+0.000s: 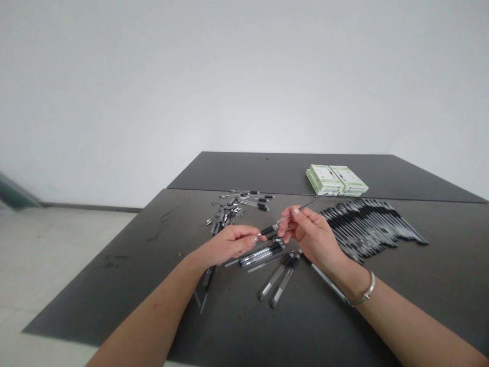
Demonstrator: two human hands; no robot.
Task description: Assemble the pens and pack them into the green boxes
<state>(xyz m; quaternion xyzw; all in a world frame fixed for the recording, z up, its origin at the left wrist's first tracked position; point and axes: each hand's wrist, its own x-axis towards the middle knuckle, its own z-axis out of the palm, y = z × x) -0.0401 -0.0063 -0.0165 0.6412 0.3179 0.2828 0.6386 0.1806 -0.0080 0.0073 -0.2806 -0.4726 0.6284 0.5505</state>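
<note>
My left hand is closed, its fingertips pinching a small black pen tip piece over the dark table. My right hand, with a silver bangle on the wrist, pinches a thin pen refill that slants up to the right. The refill's lower end meets the black piece between the two hands. Loose pens lie on the table just below both hands.
A row of several assembled black pens lies to the right. Two pale green boxes sit behind it. Scattered pen parts lie farther back at centre. The table's left edge drops to a light floor.
</note>
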